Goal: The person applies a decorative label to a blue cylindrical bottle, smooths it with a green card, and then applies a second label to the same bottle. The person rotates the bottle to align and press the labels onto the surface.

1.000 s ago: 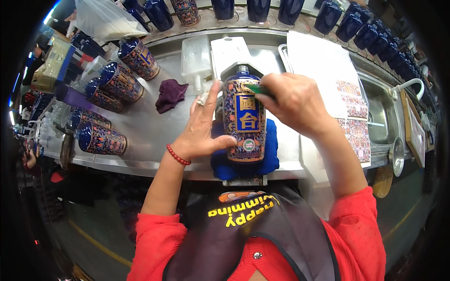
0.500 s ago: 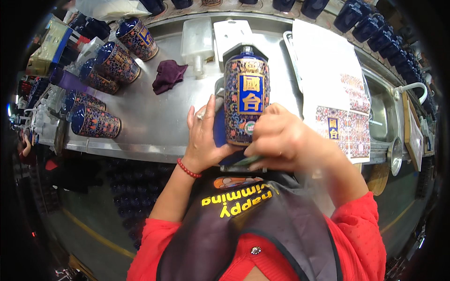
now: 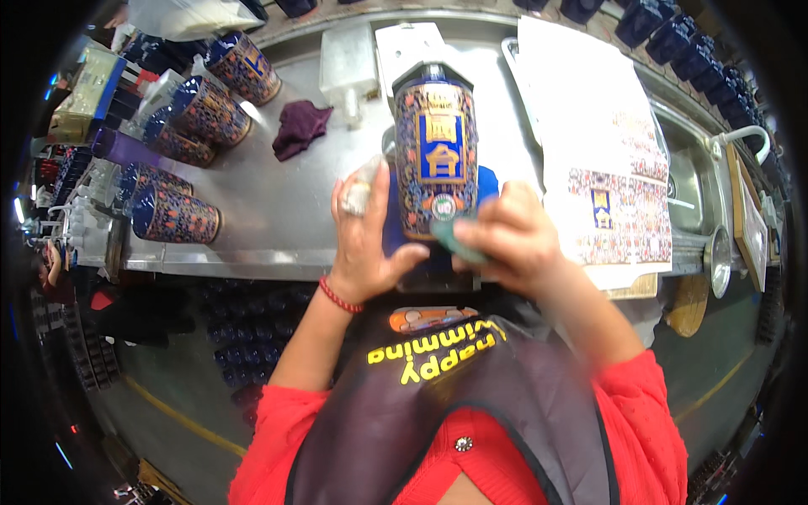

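A dark blue bottle [image 3: 439, 156] with floral decoration and a blue-and-gold central label lies in front of me, its neck pointing away. Under it show parts of a blue support [image 3: 488, 183]. Along the bottle's left side is my left hand [image 3: 360, 231], fingers stretched and thumb apart near the bottle's base. A small white wad or wrap [image 3: 357, 199] sits at its fingers; I cannot tell which. From the right, my right hand [image 3: 515, 240] pinches a thin, flat green piece [image 3: 457, 242] against the lower part of the bottle; blur hides its exact kind.
Several decorated bottles [image 3: 181, 217] stand at the left beside a purple cloth [image 3: 300, 130]. A clear plastic container [image 3: 348, 66] lies behind the work spot. Printed decal sheets [image 3: 602, 189] cover the right side, next to a metal sink [image 3: 692, 177]. Dark blue bottles [image 3: 648, 25] line the back.
My right hand has shifted down and right, and the green piece now shows at the bottle's lower front. My left thumb has come away from the bottle's base. The whole view has shifted slightly.
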